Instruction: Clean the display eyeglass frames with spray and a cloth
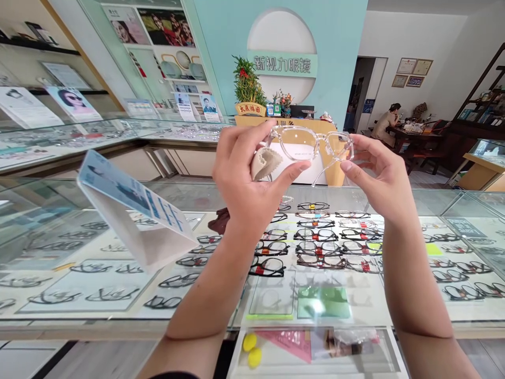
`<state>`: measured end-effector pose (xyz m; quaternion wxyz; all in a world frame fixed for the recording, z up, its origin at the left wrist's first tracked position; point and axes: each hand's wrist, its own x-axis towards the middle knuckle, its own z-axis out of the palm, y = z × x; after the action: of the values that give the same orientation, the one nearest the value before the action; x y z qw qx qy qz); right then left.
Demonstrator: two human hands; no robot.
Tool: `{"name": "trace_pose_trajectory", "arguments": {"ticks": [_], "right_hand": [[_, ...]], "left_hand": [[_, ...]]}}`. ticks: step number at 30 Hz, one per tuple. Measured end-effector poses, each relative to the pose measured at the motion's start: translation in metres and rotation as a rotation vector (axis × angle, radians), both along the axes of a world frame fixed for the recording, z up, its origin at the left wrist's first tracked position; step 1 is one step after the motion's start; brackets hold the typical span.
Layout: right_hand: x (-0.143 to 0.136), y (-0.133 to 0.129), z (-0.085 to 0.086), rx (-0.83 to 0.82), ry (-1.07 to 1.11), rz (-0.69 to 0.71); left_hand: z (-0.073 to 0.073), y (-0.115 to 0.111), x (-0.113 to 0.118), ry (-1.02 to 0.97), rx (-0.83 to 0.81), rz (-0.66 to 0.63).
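Clear-framed eyeglasses (300,143) are held up in front of me, above the glass display counter. My left hand (246,171) grips them at the left end of the frame and also has a beige cleaning cloth (265,162) with a zigzag edge tucked in its fingers. On the other side, my right hand (381,173) pinches the right rim between thumb and fingers. One thin temple arm slants down below the bridge. Below, rows of dark-framed glasses (317,247) with red tags lie in the counter.
A white folded sign (134,205) stands on the glass at left. A dark cloth (219,221) lies behind my left forearm. An open drawer (236,363) at the front holds yellow round items and plastic packets. Far right, a person (389,125) sits at a desk.
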<state>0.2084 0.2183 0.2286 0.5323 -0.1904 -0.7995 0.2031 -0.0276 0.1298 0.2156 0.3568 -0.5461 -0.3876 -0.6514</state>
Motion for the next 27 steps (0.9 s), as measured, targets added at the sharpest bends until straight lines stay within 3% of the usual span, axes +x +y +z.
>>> {"name": "trace_pose_trajectory", "arguments": {"ticks": [5, 11, 14, 18, 27], "right_hand": [[-0.002, 0.000, -0.002, 0.038, 0.016, -0.032], [-0.006, -0.006, -0.002, 0.226, 0.082, -0.118], [-0.007, -0.009, -0.002, 0.279, 0.090, -0.149], [-0.008, -0.012, -0.001, 0.318, 0.100, -0.192], [-0.008, -0.014, -0.001, 0.314, 0.114, -0.234]], "left_hand": [[0.000, 0.000, 0.000, 0.005, 0.014, -0.001], [-0.004, 0.005, -0.010, -0.027, -0.101, -0.159], [-0.004, 0.008, -0.013, -0.021, -0.086, -0.175], [-0.002, 0.008, -0.011, 0.016, -0.003, -0.159], [-0.005, 0.010, -0.015, -0.048, -0.106, -0.204]]}}
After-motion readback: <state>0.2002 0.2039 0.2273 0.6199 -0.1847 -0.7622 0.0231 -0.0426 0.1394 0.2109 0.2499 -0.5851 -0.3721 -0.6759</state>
